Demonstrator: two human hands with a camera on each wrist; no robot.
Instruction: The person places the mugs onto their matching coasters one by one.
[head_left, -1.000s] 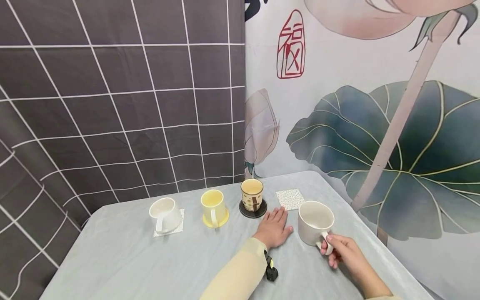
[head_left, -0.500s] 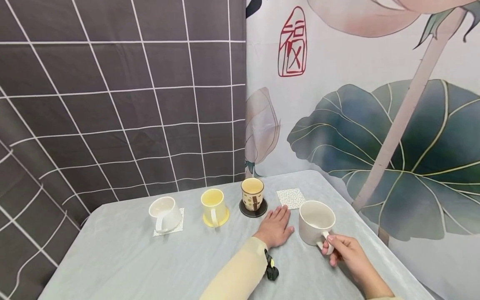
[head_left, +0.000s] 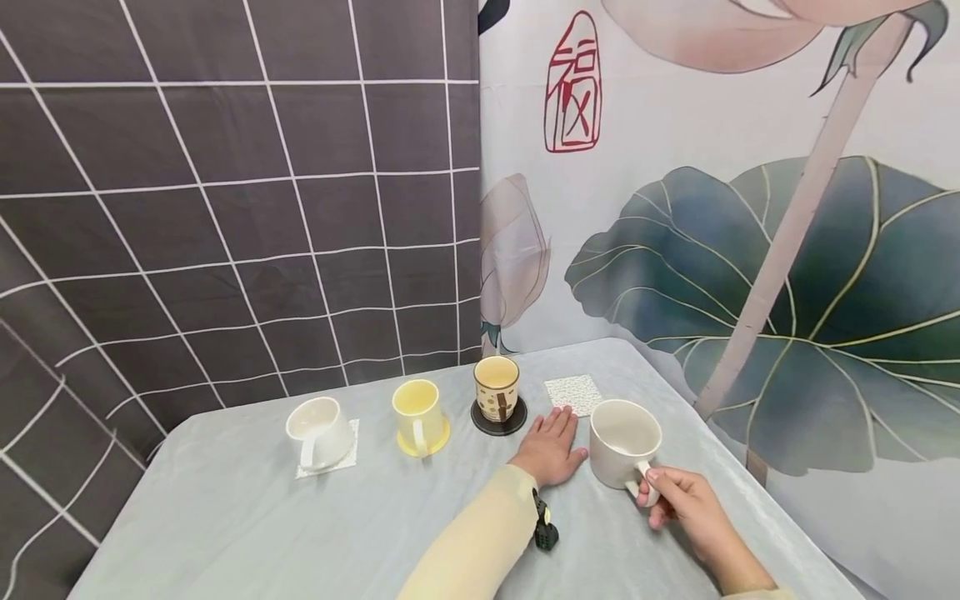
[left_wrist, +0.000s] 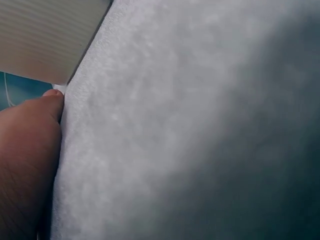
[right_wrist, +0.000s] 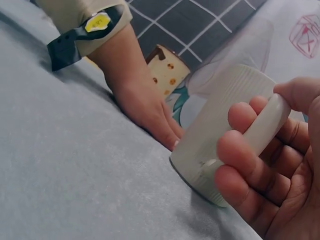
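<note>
Gripping the handle of a large off-white ribbed mug (head_left: 622,442) is my right hand (head_left: 686,504), its fingers curled round the handle in the right wrist view. The mug (right_wrist: 215,125) stands upright, its base at the table surface. My left hand (head_left: 549,450) rests palm down on the cloth, fingers extended, just left of the mug. Its fingertips reach close to a square speckled coaster (head_left: 573,393). In the left wrist view only part of the left hand (left_wrist: 30,155) shows, beside the mug's ribbed side. A spotted cup (head_left: 496,387) on a black round coaster (head_left: 487,425) stands behind the left hand.
Farther left, a yellow mug (head_left: 417,408) sits on a yellow coaster (head_left: 442,440), and a white cup (head_left: 318,433) on a square patterned coaster (head_left: 351,454). Pale cloth covers the table (head_left: 300,533). A dark grid curtain (head_left: 300,208) and a lotus-print curtain (head_left: 660,108) hang behind.
The head view has turned slightly right, so the scene sits a little farther left. Both hands and all the cups keep their places on the table.
</note>
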